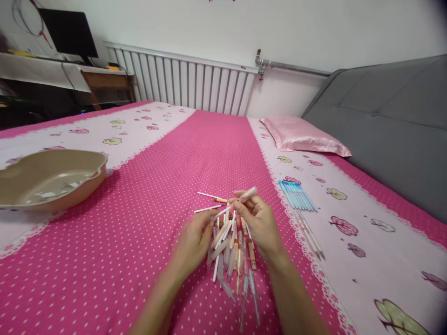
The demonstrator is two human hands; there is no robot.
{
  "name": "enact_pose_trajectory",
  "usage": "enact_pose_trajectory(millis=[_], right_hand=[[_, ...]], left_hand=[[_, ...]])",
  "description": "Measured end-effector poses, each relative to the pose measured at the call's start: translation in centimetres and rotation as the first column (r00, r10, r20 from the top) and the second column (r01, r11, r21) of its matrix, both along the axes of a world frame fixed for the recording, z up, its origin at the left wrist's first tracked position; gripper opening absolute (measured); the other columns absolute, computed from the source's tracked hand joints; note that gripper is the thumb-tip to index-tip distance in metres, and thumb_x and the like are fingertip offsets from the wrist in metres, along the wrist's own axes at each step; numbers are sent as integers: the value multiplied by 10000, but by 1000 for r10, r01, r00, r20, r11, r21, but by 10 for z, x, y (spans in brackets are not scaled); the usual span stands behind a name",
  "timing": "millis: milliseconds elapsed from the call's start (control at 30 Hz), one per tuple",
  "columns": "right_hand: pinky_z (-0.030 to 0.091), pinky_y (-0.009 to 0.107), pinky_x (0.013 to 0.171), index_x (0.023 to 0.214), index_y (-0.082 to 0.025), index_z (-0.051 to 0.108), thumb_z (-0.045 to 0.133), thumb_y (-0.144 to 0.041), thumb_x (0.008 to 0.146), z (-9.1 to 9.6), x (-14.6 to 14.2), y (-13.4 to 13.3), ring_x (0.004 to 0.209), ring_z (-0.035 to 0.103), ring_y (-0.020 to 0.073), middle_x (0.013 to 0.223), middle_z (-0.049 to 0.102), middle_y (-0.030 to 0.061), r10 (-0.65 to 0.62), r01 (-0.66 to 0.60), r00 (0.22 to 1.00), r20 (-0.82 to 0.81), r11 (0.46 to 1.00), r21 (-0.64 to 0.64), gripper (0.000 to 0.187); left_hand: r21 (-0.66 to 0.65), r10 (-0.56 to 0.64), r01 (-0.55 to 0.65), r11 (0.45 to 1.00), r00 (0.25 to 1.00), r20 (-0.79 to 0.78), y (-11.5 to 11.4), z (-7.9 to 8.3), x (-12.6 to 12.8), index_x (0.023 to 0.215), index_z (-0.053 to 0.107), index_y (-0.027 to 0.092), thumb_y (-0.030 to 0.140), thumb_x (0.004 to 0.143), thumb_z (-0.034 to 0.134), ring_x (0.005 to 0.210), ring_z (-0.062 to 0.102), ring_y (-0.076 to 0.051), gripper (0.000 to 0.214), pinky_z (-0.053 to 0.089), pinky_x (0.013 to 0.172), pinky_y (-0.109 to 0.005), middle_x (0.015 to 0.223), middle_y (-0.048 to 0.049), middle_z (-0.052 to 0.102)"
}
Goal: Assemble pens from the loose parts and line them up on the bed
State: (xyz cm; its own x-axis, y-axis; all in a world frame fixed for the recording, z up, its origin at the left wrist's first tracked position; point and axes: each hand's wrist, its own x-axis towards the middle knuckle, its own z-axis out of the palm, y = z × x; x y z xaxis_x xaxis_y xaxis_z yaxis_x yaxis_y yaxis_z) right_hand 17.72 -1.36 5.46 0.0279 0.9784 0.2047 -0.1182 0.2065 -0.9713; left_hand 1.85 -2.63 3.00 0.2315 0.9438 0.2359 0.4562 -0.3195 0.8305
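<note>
The hands meet low over the middle of the bed (139,232). The right hand (260,223) is closed at the fingertips, pinching a pen (240,199) between thumb and forefinger just above the far edge of a pile (232,251). The left hand (191,242) lies on the pile's left side with its fingers curled among the pieces; whether it grips any of them I cannot tell.

The pile is a loose heap of thin white refills, clear tubes and a few orange-tipped sticks, crossing each other. It spreads from under both hands toward the wrists, and the right hand covers part of it. Two white sticks lie apart at its far left.

To the right, past the lace edge of the pink dotted strip, a few clear pens (310,237) lie side by side. Just beyond them is a neat row of blue pens (296,195). Well to the left sits a beige bowl (87,179) with some pale scraps in it.

Further off, a pink pillow (303,135) rests against a grey headboard (384,116). A white radiator (188,83) runs along the wall, and a desk (104,79) with a dark monitor (68,32) stands at far left.

The pen is slim and tilted, its clear capped end up and to the right and its thin white end slanting down toward the left hand's fingertips.
</note>
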Motion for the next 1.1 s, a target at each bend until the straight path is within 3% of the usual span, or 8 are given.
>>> enact_pose_trajectory(millis=[333, 500, 667, 1100], right_hand=[[474, 319, 815, 980, -191, 611, 648, -349, 773, -1, 0, 1, 944, 622, 189, 1014, 664, 60, 28, -27, 998, 57, 1000, -11, 263], [476, 330, 826, 996, -195, 600, 642, -338, 778, -3, -1, 0, 957, 624, 195, 1035, 667, 66, 52, -51, 998, 39, 999, -16, 264], [484, 345, 822, 996, -189, 595, 639, -337, 773, -5, -2, 1, 964, 624, 207, 1057, 662, 82, 79, -78, 997, 27, 997, -24, 271], [489, 339, 805, 967, -187, 620, 658, -368, 744, -3, -3, 0, 982, 616, 215, 1084, 655, 89, 69, -68, 997, 23, 997, -43, 289]], left_hand=[[-57, 3, -1, 998, 999, 43, -1, 3, 3, 1154, 538, 180, 269, 880, 430, 979, 588, -200, 307, 442, 847, -329, 1076, -74, 643], [-76, -12, 22, 997, 992, 129, -2, 5, 4, 999, 566, 175, 315, 879, 453, 906, 608, -178, 217, 460, 796, -300, 1007, -63, 649], [-61, -29, 39, 997, 987, 157, -2, 5, 5, 988, 565, 173, 309, 882, 449, 909, 604, -177, 208, 455, 807, -304, 999, -62, 647], [-70, -39, 47, 996, 992, 117, -2, 3, 3, 996, 562, 167, 306, 886, 411, 878, 575, -195, 232, 453, 793, -326, 970, -80, 623]])
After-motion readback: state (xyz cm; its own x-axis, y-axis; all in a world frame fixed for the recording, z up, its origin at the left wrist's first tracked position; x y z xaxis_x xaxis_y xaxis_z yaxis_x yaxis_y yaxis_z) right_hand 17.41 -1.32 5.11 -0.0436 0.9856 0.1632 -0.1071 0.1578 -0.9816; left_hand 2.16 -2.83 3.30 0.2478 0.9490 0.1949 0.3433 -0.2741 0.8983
